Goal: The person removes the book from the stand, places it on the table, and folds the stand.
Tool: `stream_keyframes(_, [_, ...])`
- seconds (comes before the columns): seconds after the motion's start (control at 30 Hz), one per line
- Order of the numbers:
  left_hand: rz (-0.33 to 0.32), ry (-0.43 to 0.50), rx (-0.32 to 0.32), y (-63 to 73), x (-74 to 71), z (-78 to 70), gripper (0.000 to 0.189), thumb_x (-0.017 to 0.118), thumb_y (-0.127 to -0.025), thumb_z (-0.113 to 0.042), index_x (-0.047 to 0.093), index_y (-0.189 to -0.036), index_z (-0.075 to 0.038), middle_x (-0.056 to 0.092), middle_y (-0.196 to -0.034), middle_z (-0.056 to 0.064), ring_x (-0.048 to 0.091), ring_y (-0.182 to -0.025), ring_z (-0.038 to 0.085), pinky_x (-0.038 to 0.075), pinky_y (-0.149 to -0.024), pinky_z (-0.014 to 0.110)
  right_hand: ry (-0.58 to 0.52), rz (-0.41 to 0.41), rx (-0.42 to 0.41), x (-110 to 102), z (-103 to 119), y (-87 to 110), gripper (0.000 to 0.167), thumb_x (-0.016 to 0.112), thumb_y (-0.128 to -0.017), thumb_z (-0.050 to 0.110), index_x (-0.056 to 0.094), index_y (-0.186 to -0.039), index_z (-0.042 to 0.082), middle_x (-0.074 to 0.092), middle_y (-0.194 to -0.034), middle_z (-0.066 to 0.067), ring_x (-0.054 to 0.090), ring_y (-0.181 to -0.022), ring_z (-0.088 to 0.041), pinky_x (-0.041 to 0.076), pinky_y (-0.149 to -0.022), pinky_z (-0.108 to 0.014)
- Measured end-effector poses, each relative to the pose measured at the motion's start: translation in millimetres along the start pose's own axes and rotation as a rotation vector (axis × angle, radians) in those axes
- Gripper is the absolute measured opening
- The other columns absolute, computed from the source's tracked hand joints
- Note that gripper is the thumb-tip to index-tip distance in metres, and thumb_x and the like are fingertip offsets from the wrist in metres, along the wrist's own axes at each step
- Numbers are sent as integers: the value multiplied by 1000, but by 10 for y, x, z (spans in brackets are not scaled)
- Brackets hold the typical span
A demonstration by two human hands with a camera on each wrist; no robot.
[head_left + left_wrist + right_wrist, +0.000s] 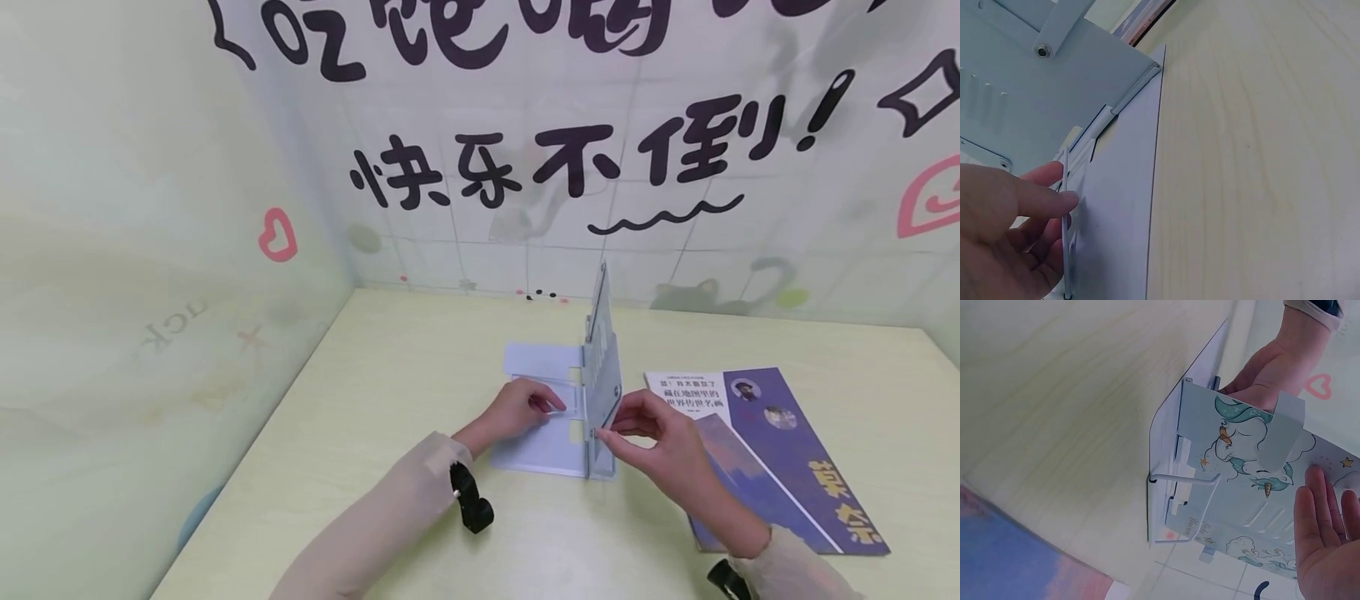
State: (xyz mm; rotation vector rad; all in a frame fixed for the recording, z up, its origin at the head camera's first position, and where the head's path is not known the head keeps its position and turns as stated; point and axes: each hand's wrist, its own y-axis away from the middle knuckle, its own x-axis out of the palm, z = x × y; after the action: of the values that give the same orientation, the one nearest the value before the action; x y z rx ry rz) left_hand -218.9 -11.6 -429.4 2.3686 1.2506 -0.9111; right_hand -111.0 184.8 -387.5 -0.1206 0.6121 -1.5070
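A pale blue metal book stand (602, 375) with unicorn drawings stands on the table, its printed panel (1241, 487) upright and its flat base (536, 450) reaching left. On the base side, my left hand (527, 404) pinches a thin support plate (1065, 231) between thumb and fingers, as the left wrist view shows. My right hand (660, 437) is at the panel's printed face with fingers nearly straight; whether the fingertips touch it I cannot tell. A wire page holder (1200, 509) juts out from the stand's lower edge. The panel partly hides the left hand in the right wrist view.
A purple and white book (780, 467) lies flat on the wooden table (390, 375), right of the stand and partly under the right forearm. Behind the table rises a wall covering (480, 250) with large black lettering. Another covering (150, 250) borders the left side.
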Motion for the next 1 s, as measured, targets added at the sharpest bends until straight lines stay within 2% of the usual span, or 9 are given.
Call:
stream_keyframes(0.17, [31,-32,-19,-24,8,-24,23,62,-77,12,72,-90,-5,64,-82,1,52,-71,9,45,-64,17,12,4,15,-14,5,-7,25,73,-73,-4,57,-92,2,62,-80,-4,63,-72,-10,52,-67,-19])
stream_keyframes(0.4, [57,-89,-54,-27,11,-63,22,61,-80,10,73,-90,-6,64,-82,0,51,-71,9,43,-64,17,12,6,5,-15,12,1,25,73,-74,-4,57,-92,1,62,-80,-5,62,-72,-9,52,-67,-19])
stream_keyframes(0.73, [106,-10,-125,16,-52,-150,15,63,-83,0,71,-94,-4,64,-87,3,51,-74,11,44,-66,21,5,7,-9,-7,7,9,25,72,-73,-5,57,-92,1,61,-80,-5,62,-72,-10,52,-67,-19])
stream_keyframes(0.87, [104,8,-112,-2,-133,-258,17,62,-85,-5,69,-100,-4,63,-92,1,52,-78,10,45,-70,20,5,5,-12,-7,6,12,25,72,-73,-5,57,-92,0,61,-80,-5,62,-72,-9,52,-67,-19])
stream_keyframes(1.0, [50,64,-39,-29,-271,-467,20,60,-88,-8,66,-106,-4,63,-94,1,54,-82,11,47,-72,20,0,2,-20,1,2,11,25,72,-73,-6,57,-92,0,61,-80,-5,62,-73,-8,52,-67,-19])
